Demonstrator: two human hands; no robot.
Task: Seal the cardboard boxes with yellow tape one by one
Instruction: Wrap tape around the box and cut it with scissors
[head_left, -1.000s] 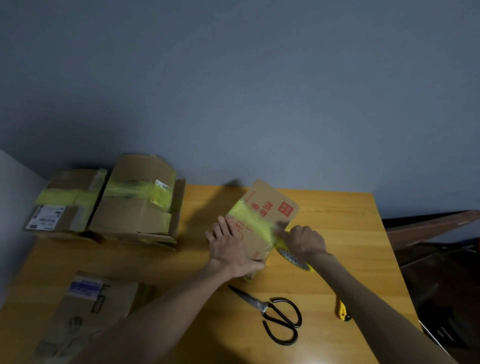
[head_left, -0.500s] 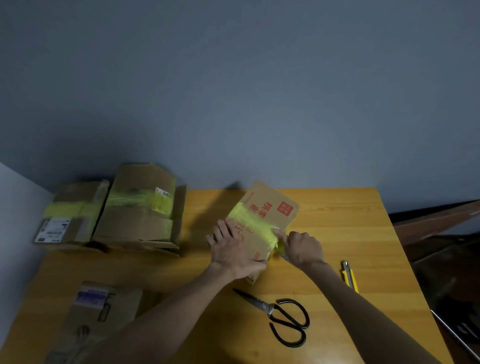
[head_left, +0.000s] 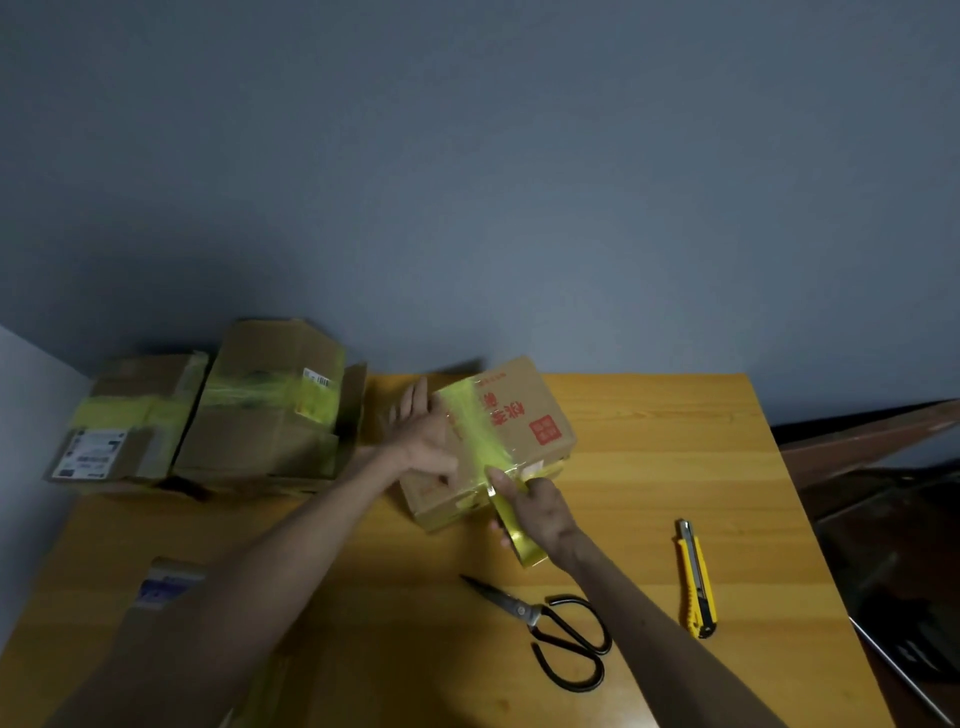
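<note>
On the yellow wooden table (head_left: 649, 467), centre: brown cardboard box with red print (head_left: 524, 410). The left hand (head_left: 421, 436), fingers flat, has slid across its top. The right hand (head_left: 535, 506) grips the yellow tape roll (head_left: 519, 535), now drawn down the near side, apparently still attached. With the top strip (head_left: 480, 431) laid, cutting likely follows.

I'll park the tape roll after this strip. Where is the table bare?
Bare: the far right stretch of the wooden table, between the red-printed cardboard box and the yellow utility knife. Crowded: taped cardboard boxes far left, black-handled scissors near the front.
</note>
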